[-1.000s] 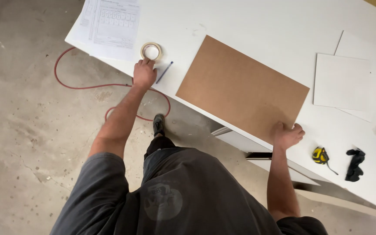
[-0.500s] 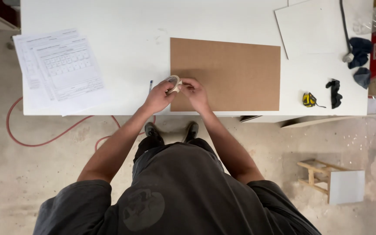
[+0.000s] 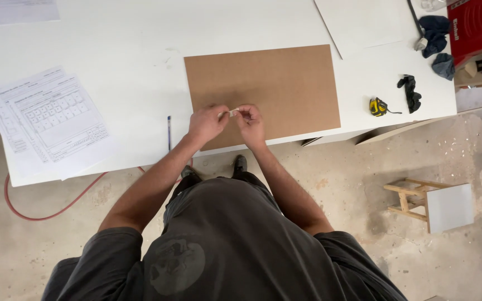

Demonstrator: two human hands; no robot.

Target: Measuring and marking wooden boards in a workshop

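Note:
A brown fibreboard panel (image 3: 263, 78) lies flat on the white table (image 3: 124, 50), and its front edge slightly overhangs the table edge. Both my hands meet above the board's front edge. My left hand (image 3: 206, 124) and my right hand (image 3: 251, 124) pinch a small whitish roll of tape (image 3: 232, 112) between their fingertips. Most of the roll is hidden by the fingers.
A dark pen (image 3: 169, 131) lies left of the board, with printed sheets (image 3: 46, 120) beyond it. To the right lie a yellow tape measure (image 3: 377, 106), black gloves (image 3: 410, 92), a white panel (image 3: 364, 22) and a red case (image 3: 478, 22). On the floor are a red hose (image 3: 57, 209) and a small wooden stool (image 3: 425, 203).
My left hand lifted the tape roll from the table's left side and brought it to the board. My right hand left the board's corner and joined it. The view shifted.

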